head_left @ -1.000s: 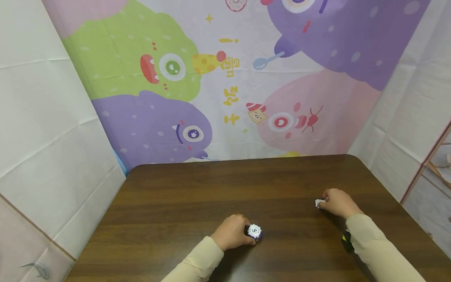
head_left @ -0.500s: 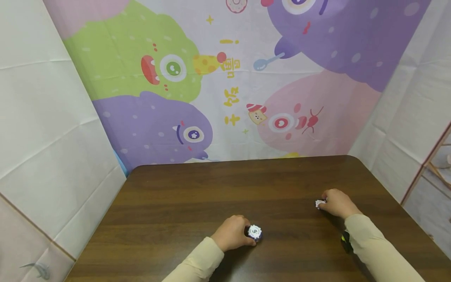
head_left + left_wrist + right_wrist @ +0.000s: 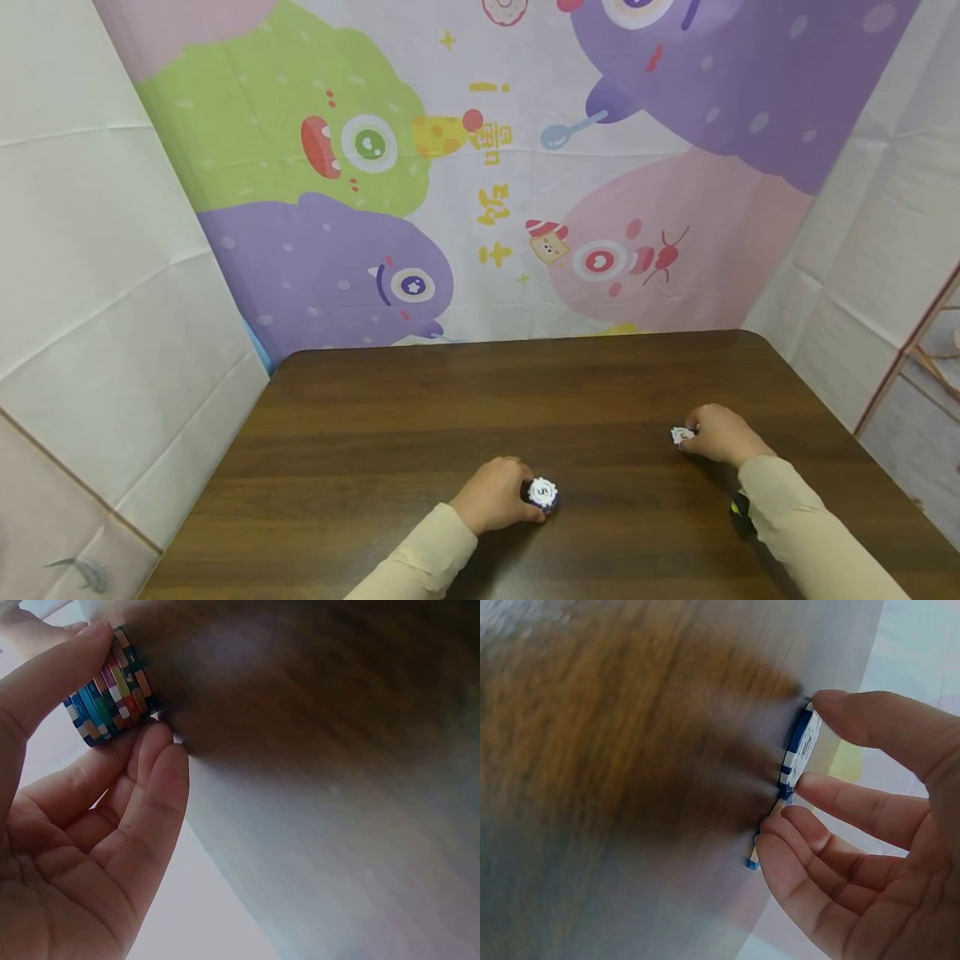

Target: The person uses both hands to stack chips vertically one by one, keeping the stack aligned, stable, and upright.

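Note:
My left hand (image 3: pixel 491 496) grips a stack of poker chips (image 3: pixel 543 493) between thumb and fingers, near the middle front of the table. A white face marked 5 tops the stack. In the left wrist view, the stacked poker chips (image 3: pixel 112 694) show blue, green, red, yellow and tan edges. Farther right, my right hand (image 3: pixel 722 433) pinches a white-faced poker chip (image 3: pixel 682 436) low at the tabletop. The right wrist view shows this blue-and-white-edged chip (image 3: pixel 799 746) between thumb and index finger. A second chip with a tan and blue edge (image 3: pixel 753 859) lies beside it, partly behind the other fingertips.
Both hands work over a dark brown wooden table (image 3: pixel 420 400) with rounded far corners. A cloth (image 3: pixel 495 183) printed with cartoon monsters hangs behind it, and pale sheets (image 3: pixel 105 250) flank the sides. A dark object with yellow-green (image 3: pixel 741 514) shows under the right sleeve.
My right hand and its chip have shifted very slightly toward me, and more of the chip's white face shows. The left hand stays on its stack.

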{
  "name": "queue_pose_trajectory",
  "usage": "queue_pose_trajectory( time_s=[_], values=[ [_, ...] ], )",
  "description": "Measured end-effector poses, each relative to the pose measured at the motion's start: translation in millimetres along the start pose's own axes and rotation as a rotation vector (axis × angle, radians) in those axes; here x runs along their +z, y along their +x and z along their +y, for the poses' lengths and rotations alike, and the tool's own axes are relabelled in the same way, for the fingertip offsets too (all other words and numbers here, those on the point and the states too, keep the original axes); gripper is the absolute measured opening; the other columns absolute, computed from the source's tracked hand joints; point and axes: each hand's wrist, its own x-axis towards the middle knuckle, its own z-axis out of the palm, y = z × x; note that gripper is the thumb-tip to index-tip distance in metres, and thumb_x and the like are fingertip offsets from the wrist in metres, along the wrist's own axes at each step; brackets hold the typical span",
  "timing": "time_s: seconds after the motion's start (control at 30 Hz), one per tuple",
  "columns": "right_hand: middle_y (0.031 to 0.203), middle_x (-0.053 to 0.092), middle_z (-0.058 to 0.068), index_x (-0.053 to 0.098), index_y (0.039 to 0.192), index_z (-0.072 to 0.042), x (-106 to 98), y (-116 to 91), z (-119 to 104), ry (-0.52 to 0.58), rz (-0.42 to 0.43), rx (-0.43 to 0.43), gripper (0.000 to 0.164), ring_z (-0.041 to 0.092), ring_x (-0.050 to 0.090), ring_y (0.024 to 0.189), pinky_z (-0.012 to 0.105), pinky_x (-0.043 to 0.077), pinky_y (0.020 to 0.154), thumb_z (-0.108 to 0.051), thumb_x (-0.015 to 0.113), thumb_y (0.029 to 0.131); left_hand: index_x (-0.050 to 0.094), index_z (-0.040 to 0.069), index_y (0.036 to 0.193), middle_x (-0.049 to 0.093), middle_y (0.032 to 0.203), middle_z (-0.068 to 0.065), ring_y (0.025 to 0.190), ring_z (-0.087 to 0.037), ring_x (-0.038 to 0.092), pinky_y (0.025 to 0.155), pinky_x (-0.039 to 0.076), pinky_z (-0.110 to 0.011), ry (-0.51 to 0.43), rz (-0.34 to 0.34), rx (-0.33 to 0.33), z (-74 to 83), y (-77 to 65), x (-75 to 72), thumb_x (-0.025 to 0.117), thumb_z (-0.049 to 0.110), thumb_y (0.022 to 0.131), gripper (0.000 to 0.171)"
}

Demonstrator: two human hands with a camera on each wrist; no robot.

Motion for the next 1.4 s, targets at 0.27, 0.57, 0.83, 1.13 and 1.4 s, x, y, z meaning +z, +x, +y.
queue_pose_trajectory(
  time_s=[0.27, 0.57, 0.83, 1.13, 1.4],
  values=[
    [0.070, 0.057, 0.004, 0.062, 0.075, -0.002, 3, 0, -1, 0.019, -0.001, 0.017, 0.018, 0.018, 0.046, 0.062, 0.034, 0.039, 0.056, -0.017, 0.071, 0.073, 0.071, 0.015, 0.083, 0.063, 0.078, 0.008, 0.069, -0.002, 0.052, 0.064, 0.043, -0.020, -0.004, -0.003, -0.003, -0.7, 0.5, 0.8, 0.081, 0.036, 0.063, 0.031],
    [0.060, 0.047, -0.002, 0.055, 0.063, -0.008, 6, 1, 0, 0.028, 0.029, 0.015, 0.019, 0.015, 0.039, 0.056, 0.029, 0.031, 0.051, -0.017, 0.070, 0.069, 0.071, 0.015, 0.084, 0.063, 0.079, 0.008, 0.071, -0.003, 0.053, 0.066, 0.043, -0.020, -0.003, -0.006, -0.001, -0.3, 0.0, 0.3, 0.081, 0.036, 0.063, 0.031],
    [0.063, 0.051, 0.000, 0.056, 0.067, -0.007, 2, 0, -3, 0.015, 0.065, 0.007, 0.020, 0.016, 0.042, 0.057, 0.030, 0.033, 0.052, -0.022, 0.070, 0.068, 0.071, 0.014, 0.084, 0.062, 0.078, 0.008, 0.070, -0.002, 0.052, 0.065, 0.043, -0.020, -0.004, -0.006, -0.005, -0.6, -0.6, 0.5, 0.081, 0.036, 0.063, 0.032],
    [0.069, 0.056, 0.001, 0.061, 0.080, -0.001, -1, 2, -21, 0.021, 0.085, -0.020, 0.025, 0.015, 0.045, 0.060, 0.030, 0.037, 0.054, -0.022, 0.069, 0.069, 0.070, 0.014, 0.088, 0.063, 0.081, 0.007, 0.074, -0.004, 0.054, 0.068, 0.044, -0.021, 0.009, -0.006, 0.001, -0.5, -0.8, 0.6, 0.081, 0.036, 0.063, 0.035],
    [0.074, 0.059, 0.003, 0.063, 0.084, 0.000, -5, 0, -48, 0.038, 0.093, -0.100, 0.026, 0.014, 0.047, 0.062, 0.030, 0.040, 0.057, -0.021, 0.071, 0.071, 0.069, 0.011, 0.095, 0.066, 0.088, 0.004, 0.080, -0.008, 0.057, 0.072, 0.046, -0.023, -0.004, -0.008, -0.018, 1.1, -2.9, -0.3, 0.081, 0.037, 0.063, 0.043]
  ],
)
